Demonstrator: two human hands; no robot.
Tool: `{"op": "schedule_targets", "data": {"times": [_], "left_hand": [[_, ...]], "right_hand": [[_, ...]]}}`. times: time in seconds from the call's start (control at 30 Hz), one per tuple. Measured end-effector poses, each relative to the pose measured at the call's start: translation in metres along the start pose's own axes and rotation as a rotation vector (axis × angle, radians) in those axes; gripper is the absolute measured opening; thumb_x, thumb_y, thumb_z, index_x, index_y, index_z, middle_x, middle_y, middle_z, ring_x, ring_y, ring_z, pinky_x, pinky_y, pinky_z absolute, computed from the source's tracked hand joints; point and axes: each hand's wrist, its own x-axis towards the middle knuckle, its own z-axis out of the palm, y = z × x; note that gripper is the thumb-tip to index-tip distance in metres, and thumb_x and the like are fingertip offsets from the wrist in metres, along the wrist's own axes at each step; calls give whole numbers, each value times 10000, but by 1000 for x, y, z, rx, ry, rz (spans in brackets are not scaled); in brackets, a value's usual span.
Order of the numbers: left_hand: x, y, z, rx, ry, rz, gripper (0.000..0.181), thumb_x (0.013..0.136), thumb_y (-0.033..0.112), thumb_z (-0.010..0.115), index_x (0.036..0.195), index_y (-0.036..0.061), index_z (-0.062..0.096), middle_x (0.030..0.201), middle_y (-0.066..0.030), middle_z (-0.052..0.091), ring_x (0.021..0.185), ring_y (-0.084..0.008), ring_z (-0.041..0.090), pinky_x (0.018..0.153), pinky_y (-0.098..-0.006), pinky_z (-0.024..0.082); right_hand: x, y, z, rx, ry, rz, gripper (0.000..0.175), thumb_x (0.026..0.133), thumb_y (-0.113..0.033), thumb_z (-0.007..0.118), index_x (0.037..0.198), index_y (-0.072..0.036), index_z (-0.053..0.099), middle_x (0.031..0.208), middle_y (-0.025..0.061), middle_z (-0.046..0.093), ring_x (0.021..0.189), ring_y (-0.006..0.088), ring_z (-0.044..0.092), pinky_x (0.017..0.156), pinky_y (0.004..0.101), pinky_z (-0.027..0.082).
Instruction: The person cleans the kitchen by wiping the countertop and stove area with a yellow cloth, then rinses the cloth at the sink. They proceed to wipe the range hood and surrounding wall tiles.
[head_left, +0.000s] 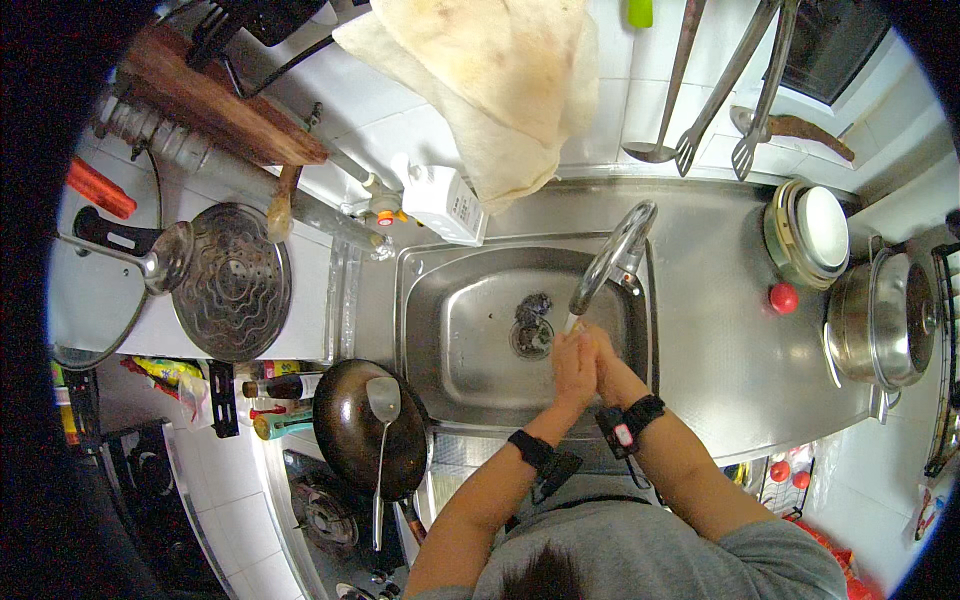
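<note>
Under the spout of the chrome faucet (609, 262), my left hand (574, 375) and my right hand (609, 367) are pressed together, with water running onto the fingers. A small pale yellowish spot shows at the fingertips; whether it is an object in the hands cannot be told. Both hands are over the right part of the stainless steel sink (472, 367). Left of them lies the drain (531, 341), with a dark crumpled scrap (534, 306), perhaps a scouring pad, at its upper edge. Dark bands are strapped around both wrists.
A wok (345, 435) with a metal spatula (383, 401) sits left of the sink. A round steamer plate (232, 281) lies farther left. Stacked bowls (821, 225), a red ball-like item (783, 298) and a steel pot (870, 322) stand right. Pale cloths (495, 90) hang behind.
</note>
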Motion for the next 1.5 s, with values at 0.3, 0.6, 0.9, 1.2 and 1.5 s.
{"op": "schedule_targets", "data": {"times": [0.3,0.6,0.9,1.2,1.5], "left_hand": [[42,-48,-23,-1099,151,-1060,444,1004,465,375,746,134,516,727,-5,527,633,-139,497,541,-309,396],[3,16,-16,9,-165,-321,363,904,393,577,832,41,526,826,-145,562,762,-319,569,660,-399,448],[16,-28,-18,96,-113,-424,344,874,345,600,803,11,646,695,-182,632,610,-334,601,561,-436,447],[23,-44,-26,28,-98,-592,403,924,400,547,937,8,642,739,-190,637,640,-303,607,622,-417,487],[25,-1,-46,-51,-264,-237,360,927,364,562,1032,22,603,866,-192,651,695,-326,630,655,-393,505]], "right_hand": [[-23,-28,-10,184,69,93,392,960,-406,433,1112,-73,575,1096,80,628,985,266,605,844,485,487],[-3,-27,-1,154,-55,3,364,968,-433,426,1040,-114,586,921,75,634,792,272,617,734,414,512],[-7,-15,9,-145,213,-45,350,978,-385,436,873,-85,583,771,78,615,674,237,596,585,385,493],[-18,-16,-4,-26,78,133,372,996,-410,411,1025,-79,579,906,73,648,769,234,637,692,367,531],[-20,-47,-7,259,-59,104,356,970,-400,462,1067,-77,579,994,84,649,878,257,639,804,391,522]]}}
